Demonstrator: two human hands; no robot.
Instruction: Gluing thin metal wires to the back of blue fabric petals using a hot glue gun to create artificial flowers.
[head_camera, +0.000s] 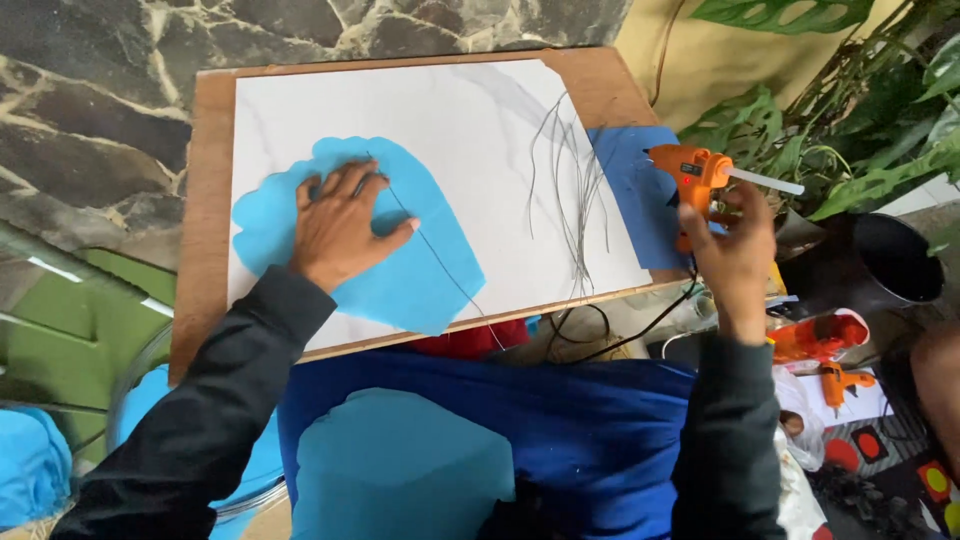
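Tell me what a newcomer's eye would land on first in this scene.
First, the light blue cut-out shape lying on the white board, with the left hand pressed flat on it and a thin wire running across it. Next, the orange glue gun held up in the right hand at the board's right edge, nozzle pointing left, beside a loose bundle of thin wires.
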